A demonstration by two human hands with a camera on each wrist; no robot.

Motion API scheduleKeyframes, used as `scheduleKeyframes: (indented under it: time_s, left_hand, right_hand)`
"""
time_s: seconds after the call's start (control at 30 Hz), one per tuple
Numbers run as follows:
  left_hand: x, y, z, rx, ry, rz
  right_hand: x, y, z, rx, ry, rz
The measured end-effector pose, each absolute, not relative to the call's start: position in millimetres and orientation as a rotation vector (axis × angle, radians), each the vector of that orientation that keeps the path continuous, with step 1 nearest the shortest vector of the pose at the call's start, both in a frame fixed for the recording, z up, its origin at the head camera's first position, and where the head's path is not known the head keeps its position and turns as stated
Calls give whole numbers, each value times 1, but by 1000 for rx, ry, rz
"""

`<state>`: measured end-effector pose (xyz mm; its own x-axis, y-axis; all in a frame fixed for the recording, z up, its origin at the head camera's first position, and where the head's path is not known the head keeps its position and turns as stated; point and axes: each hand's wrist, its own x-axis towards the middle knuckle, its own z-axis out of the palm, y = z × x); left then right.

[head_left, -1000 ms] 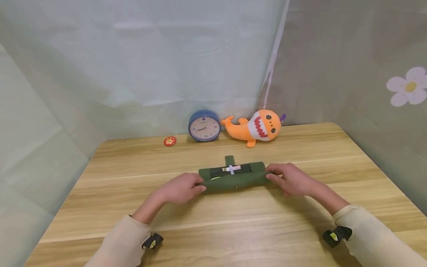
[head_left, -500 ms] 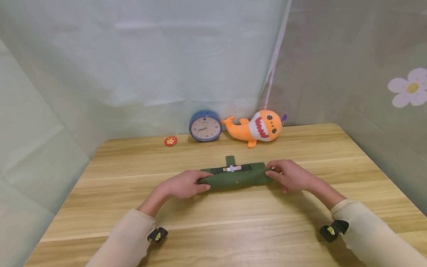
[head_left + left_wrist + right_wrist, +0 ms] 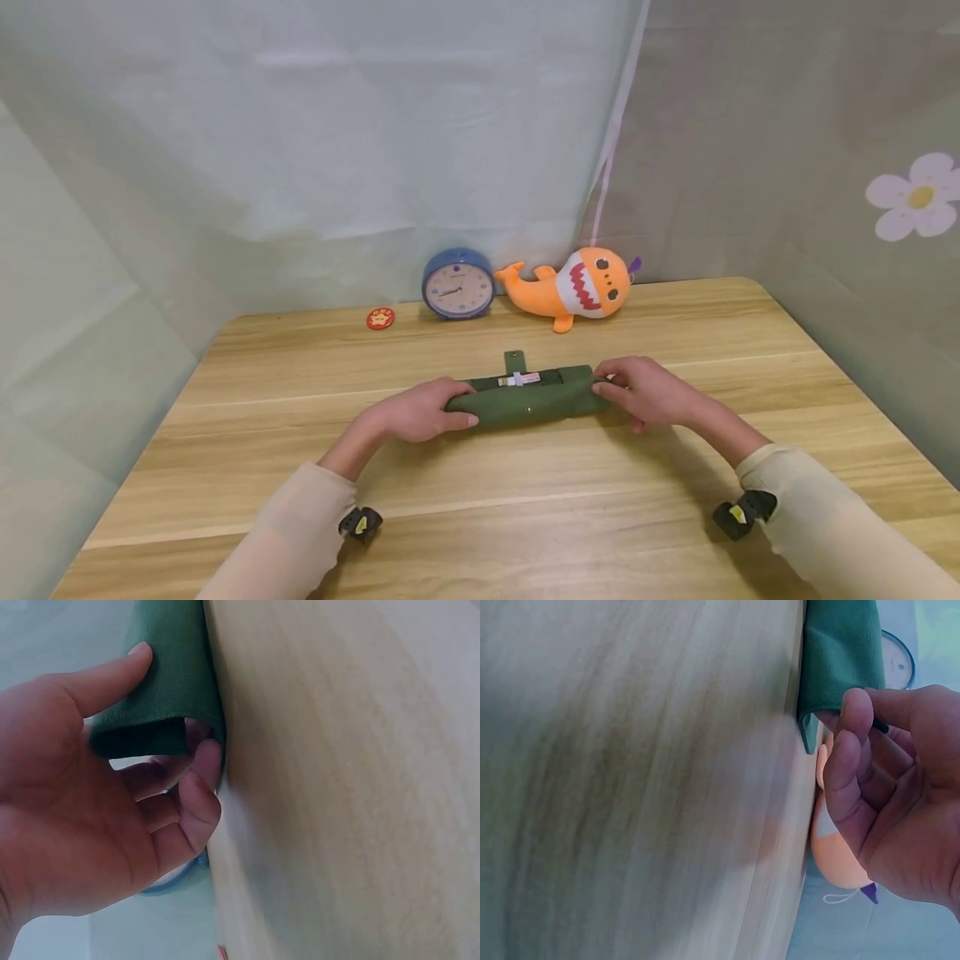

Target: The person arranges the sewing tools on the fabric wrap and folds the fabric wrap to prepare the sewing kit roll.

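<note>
A dark green roll-up cloth pouch (image 3: pixel 525 406) lies partly rolled across the middle of the table, its near side folded over. Behind the fold, a small white and pink stick-like item (image 3: pixel 519 379) shows on dark lining. A strap with a snap (image 3: pixel 514 362) points away at the back. My left hand (image 3: pixel 422 412) holds the left end; in the left wrist view its thumb presses the outer cloth (image 3: pixel 169 675) and its fingers curl at the hollow end. At the right end, my right hand (image 3: pixel 651 393) pinches the pouch's edge (image 3: pixel 840 660) between thumb and fingers.
A blue alarm clock (image 3: pixel 458 285) stands at the back of the wooden table (image 3: pixel 480 517). To its right lies an orange shark plush (image 3: pixel 570 287), to its left a round red star badge (image 3: pixel 380 318). Pale cloth walls (image 3: pixel 360 150) rise behind the table.
The pouch's raised near edge has rolled over away from me, covering more of the inside. My left hand has shifted slightly right onto the roll; the right hand has moved up a little.
</note>
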<state>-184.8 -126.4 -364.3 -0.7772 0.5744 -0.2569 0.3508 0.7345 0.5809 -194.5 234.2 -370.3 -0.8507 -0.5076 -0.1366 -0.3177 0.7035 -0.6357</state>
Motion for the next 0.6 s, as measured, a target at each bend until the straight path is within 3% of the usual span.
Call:
scheduleKeyframes:
  time_s: [0.6]
  left_hand:
    - [-188, -133, -369, 660, 2526, 896]
  right_hand:
    - [-204, 231, -368, -533, 2563, -961]
